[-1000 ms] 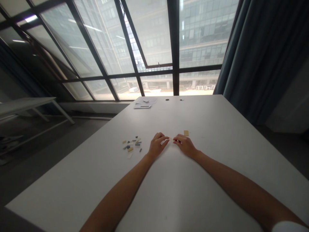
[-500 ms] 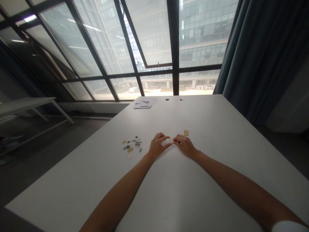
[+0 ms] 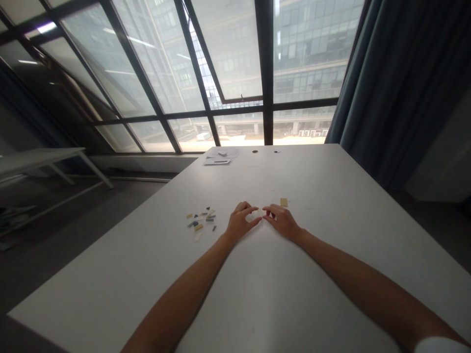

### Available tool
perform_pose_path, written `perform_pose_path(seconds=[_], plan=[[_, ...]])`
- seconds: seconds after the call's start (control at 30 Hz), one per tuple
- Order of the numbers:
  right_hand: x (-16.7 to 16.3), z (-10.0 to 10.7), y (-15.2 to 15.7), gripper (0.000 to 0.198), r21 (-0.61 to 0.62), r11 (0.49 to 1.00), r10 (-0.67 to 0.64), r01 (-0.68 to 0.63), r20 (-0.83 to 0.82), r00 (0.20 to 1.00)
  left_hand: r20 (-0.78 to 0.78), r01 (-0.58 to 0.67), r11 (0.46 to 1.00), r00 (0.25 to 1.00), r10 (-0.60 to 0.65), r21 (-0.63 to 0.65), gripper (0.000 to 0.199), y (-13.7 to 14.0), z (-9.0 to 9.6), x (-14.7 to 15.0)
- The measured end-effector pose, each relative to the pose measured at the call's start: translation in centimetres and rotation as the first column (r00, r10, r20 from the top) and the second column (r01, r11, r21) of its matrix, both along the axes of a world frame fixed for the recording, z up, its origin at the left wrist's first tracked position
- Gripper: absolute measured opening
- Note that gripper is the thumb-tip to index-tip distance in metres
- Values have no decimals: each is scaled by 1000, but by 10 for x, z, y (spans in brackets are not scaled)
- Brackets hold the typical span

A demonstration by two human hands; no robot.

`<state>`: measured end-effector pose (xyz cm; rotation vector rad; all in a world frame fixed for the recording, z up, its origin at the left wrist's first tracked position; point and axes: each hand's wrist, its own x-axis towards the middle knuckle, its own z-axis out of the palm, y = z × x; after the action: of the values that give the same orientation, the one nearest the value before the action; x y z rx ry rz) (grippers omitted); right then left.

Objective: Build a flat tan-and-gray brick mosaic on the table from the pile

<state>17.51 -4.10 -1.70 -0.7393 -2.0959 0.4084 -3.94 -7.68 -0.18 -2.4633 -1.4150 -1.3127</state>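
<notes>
My left hand [image 3: 241, 220] and my right hand [image 3: 281, 220] meet fingertip to fingertip just above the table. Pinched between them is a small whitish building-block piece [image 3: 260, 213], partly covered by the fingers and hard to make out against the white surface. Both hands are closed on it with thumb and fingers. Just beyond my right hand lies a flat tan studded plate [image 3: 283, 202]. To the left of my left hand several loose building-block pieces are spread out, among them a tan brick [image 3: 198, 227], a grey piece [image 3: 209, 220] and a whitish piece [image 3: 198, 236].
The white table [image 3: 235, 304] reaches toward tall windows. Papers [image 3: 217, 161] lie at its far left corner, near a dark round spot [image 3: 255, 151]. A dark blue curtain [image 3: 382, 98] hangs on the right. Another white table [image 3: 40, 159] stands at the left.
The fingers of my right hand have shifted slightly around the whitish piece. My left hand stays in place, and the loose pieces lie as before.
</notes>
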Motion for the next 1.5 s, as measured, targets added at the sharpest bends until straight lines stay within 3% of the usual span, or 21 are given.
perform_pose_path(seconds=[0.1,0.37,1.5], plan=[[0,0,-1,27,-13,1000,19,-19,9,1000,-5,15,1000,1000,-15,1,30,-1,2,1],[0,-4,0,32,-26,998,64,-64,15,998,-21,31,1000,999,-31,-3,30,-1,1,2],[-1,2,-4,24,-15,1000,15,-15,17,1000,-57,61,998,997,-61,-12,33,-3,3,2]])
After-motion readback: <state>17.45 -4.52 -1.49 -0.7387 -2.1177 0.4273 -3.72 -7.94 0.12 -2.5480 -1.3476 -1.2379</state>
